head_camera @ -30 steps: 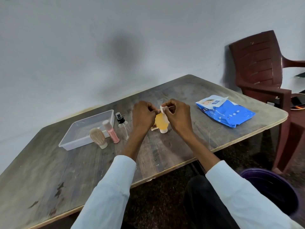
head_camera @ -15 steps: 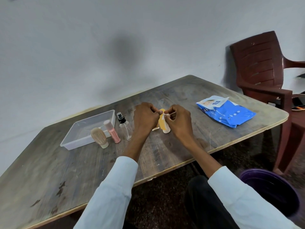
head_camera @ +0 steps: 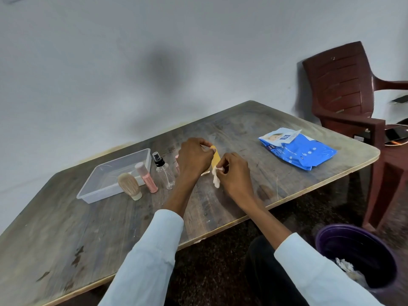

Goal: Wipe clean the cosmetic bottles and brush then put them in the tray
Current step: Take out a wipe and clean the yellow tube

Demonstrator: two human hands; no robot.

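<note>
Left hand [head_camera: 194, 159] gripping orange bottle [head_camera: 216, 159] above tabletop [head_camera: 276, 180] | right hand [head_camera: 234, 173] pinching white wipe [head_camera: 216, 178] against bottle's lower end | standing beside clear tray [head_camera: 97, 186]: brush [head_camera: 129, 186], pink bottle [head_camera: 146, 177], spray bottle [head_camera: 164, 171]

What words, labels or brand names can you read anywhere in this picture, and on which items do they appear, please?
Blue wipes pack: white print along its near-left edge and on the open flap, too blurred to read.
Orange bottle, pink bottle, spray bottle: no text readable.
</note>
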